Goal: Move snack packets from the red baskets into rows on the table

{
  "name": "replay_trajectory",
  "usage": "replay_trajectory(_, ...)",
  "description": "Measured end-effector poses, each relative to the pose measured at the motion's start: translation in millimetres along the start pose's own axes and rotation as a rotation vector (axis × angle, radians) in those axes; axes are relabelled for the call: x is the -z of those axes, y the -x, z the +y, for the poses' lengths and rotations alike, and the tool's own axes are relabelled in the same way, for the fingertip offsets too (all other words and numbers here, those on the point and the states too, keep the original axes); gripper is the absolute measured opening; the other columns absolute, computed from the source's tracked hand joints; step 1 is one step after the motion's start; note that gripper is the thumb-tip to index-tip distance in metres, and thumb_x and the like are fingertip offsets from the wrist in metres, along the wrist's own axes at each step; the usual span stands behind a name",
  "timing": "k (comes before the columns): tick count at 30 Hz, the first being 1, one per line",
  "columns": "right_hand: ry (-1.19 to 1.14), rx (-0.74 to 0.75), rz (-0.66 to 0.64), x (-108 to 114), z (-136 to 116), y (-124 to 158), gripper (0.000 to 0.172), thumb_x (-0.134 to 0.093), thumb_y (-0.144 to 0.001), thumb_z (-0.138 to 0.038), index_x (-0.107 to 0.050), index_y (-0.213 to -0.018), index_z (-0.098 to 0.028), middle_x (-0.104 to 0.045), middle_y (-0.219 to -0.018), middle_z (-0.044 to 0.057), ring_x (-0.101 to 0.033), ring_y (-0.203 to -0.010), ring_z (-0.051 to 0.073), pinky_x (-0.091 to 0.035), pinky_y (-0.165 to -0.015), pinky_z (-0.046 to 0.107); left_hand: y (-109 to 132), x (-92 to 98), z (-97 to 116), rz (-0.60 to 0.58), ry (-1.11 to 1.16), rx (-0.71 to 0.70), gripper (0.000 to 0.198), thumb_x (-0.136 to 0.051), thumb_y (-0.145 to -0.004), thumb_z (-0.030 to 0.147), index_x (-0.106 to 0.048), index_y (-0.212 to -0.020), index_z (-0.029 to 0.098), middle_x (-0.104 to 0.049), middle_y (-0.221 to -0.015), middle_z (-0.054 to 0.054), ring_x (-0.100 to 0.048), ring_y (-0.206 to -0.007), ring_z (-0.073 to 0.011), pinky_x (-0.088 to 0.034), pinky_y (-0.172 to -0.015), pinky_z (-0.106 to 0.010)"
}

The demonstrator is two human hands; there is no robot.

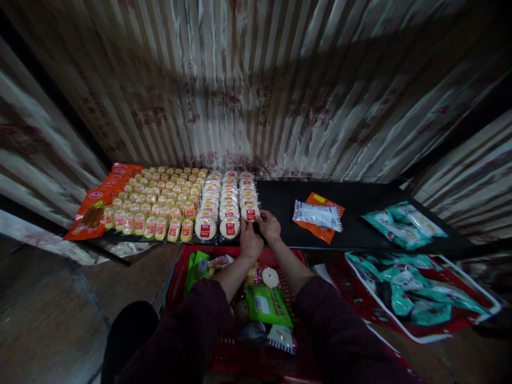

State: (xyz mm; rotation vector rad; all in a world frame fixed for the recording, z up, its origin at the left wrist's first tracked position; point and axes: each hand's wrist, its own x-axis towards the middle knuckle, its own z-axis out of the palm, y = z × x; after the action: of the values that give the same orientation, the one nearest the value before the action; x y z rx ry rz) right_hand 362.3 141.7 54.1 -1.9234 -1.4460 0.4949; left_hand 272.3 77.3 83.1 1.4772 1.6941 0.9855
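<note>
A round white wrapped cake (250, 212) with a red label lies at the near end of the third row of such cakes. My left hand (251, 244) has its fingers against the cake's near left edge, and my right hand (270, 228) pinches its right edge. Both hands are closed. To the left run two longer rows of round wrapped cakes (205, 228), standing tilted and overlapping. Below my forearms, a red basket (176, 282) holds a loose round cake (270, 277), a green packet (268, 304) and other mixed snack packets.
Small yellow wrapped cakes (160, 200) and orange packets (90, 213) fill the left of the black shelf (276, 192). Right of my hands lie a white packet (318, 215) on an orange one and teal bags (404, 224). A second basket (490, 306) holds more teal bags. A striped curtain (256, 96) hangs behind.
</note>
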Motion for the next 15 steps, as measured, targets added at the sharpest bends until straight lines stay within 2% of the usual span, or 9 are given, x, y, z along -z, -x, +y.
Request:
replay_trajectory(3,0.017,0.013,0.023,-1.3,0.5,1.7,0.030,-0.059,-0.079,-0.028,-0.064,-0.107,-0.021,-0.069,-0.097,0.006,-0.064,-0.086,0.018,-0.049,-0.077,0.029,-2.3,1.7,-1.4,0.013,0.002,-0.024,0.060,-0.050,-0.067,-0.004,-0.052,-0.127,0.000,-0.032,-0.147,-0.025,-0.032,-0.137,-0.0299,-0.029,-0.114,-0.035)
replay_trajectory(7,0.002,0.019,0.000,-0.1,-0.7,2.7,0.030,-0.061,-0.077,-0.028,-0.064,-0.106,-0.021,-0.069,-0.095,0.006,-0.063,-0.084,0.019,-0.049,-0.076,0.031,-5.5,2.3,-3.4,0.013,-0.043,-0.036,0.059,-0.050,-0.067,-0.003,-0.052,-0.126,0.001,-0.033,-0.146,-0.024,-0.031,-0.138,-0.0301,-0.028,-0.115,-0.038)
replay_trajectory(10,-0.075,0.019,0.091,6.2,-3.0,8.2,0.034,-0.061,-0.076,-0.030,-0.063,-0.107,-0.016,-0.068,-0.096,0.009,-0.061,-0.087,0.021,-0.048,-0.081,0.034,-6.6,1.5,-3.7,0.016,-0.066,-0.052,0.059,-0.050,-0.067,-0.003,-0.052,-0.126,0.005,-0.035,-0.146,-0.022,-0.030,-0.138,-0.0302,-0.027,-0.115,-0.039)
replay_trajectory(13,-0.243,0.112,0.232,17.1,-2.4,29.9,0.034,-0.049,-0.083,-0.037,-0.062,-0.106,-0.015,-0.067,-0.100,0.010,-0.060,-0.090,0.020,-0.047,-0.085,0.035,-1.7,2.5,-1.9,0.040,-0.082,-0.097,0.056,-0.050,-0.068,-0.002,-0.052,-0.124,0.004,-0.037,-0.144,-0.022,-0.032,-0.138,-0.0301,-0.029,-0.114,-0.039)
replay_trajectory(15,-0.365,0.167,0.229,23.6,3.5,55.2,0.037,-0.042,-0.087,-0.042,-0.060,-0.106,-0.016,-0.067,-0.098,0.008,-0.061,-0.085,0.018,-0.048,-0.081,0.032,7.8,4.5,-1.2,0.037,-0.097,-0.165,0.050,-0.046,-0.072,-0.001,-0.055,-0.120,0.006,-0.040,-0.141,-0.020,-0.036,-0.135,-0.0267,-0.031,-0.113,-0.037)
